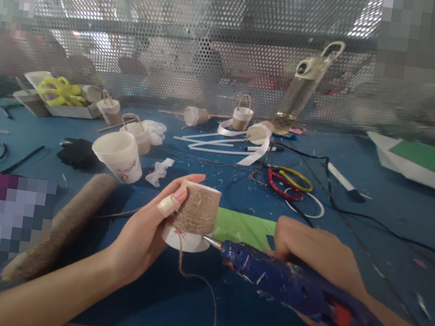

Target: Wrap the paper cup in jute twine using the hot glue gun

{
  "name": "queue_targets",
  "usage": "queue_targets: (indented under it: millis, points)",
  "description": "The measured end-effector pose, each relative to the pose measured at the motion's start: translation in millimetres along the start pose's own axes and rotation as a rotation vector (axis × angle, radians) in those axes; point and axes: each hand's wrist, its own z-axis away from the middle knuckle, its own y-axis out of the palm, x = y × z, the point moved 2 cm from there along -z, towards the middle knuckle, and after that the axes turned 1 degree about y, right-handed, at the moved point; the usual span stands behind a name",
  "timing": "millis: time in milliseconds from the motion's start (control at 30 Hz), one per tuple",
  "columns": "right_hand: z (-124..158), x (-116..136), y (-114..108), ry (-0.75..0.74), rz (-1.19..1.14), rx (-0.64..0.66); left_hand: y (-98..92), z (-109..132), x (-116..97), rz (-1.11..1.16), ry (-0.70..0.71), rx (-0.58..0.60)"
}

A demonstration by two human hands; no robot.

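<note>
My left hand (144, 231) is closed around an upside-down white paper cup (195, 213) mostly wrapped in brown jute twine, thumb pressed on the wrapping. A loose end of twine (201, 284) trails from the cup toward me. My right hand (317, 256) grips a blue hot glue gun (297, 288), whose metal nozzle touches the cup's lower edge. A green paper sheet (247, 228) lies under and behind the cup on the blue table (352, 234).
A stack of white cups (120, 155), finished twine baskets (243, 114), white ribbon (240, 142), red and yellow scissors (287, 183), a twine roll (69, 218), black cables (355, 213), a clear bottle (303, 89) and a box with yellow scissors (58, 91) lie around. A perforated metal screen (202, 38) closes the back.
</note>
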Motion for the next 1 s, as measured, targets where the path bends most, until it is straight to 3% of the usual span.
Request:
queue_targets:
  millis: [200, 400, 633, 1000]
  points:
    - [0.3, -0.1, 1.1, 0.05, 0.01, -0.008, 0.8, -1.8, 0.3, 0.011, 0.005, 0.005]
    - [0.9, -8.3, -2.9, -0.077, -0.102, 0.014, 1.6, -0.9, -3.5, 0.042, -0.011, -0.062]
    - [0.2, -9.8, -3.8, -0.066, -0.092, 0.021, 3.5, -1.0, -7.2, 0.117, -0.026, -0.117]
    - [2.0, -13.4, -0.6, -0.077, -0.146, 0.009, 2.6, -1.3, -5.4, 0.072, -0.033, -0.084]
